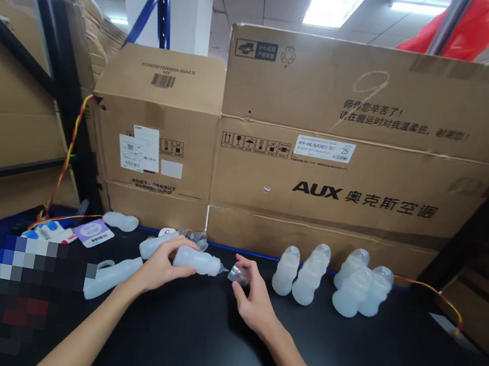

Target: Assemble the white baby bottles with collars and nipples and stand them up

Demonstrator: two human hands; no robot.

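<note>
My left hand (167, 265) is closed round a translucent white bottle (197, 261), which lies tilted on its side with its narrow nozzle (223, 269) toward the right. Between the fingertips of my right hand (254, 294) is a clear cap (239, 274), its opening at the nozzle tip. Whether cap and nozzle touch I cannot tell. Behind my left hand lie another white bottle (152, 245) and several clear caps (193, 238). A further bottle (114, 277) lies beside my left forearm.
Several capped bottles (312, 275) stand upright on the black table (208, 345) at right, with another group (352, 291) beyond. One bottle (120, 221) lies back left near a purple card (94, 231). Cardboard (343, 181) walls the back; a yellow-red wire (445, 298) runs along the right.
</note>
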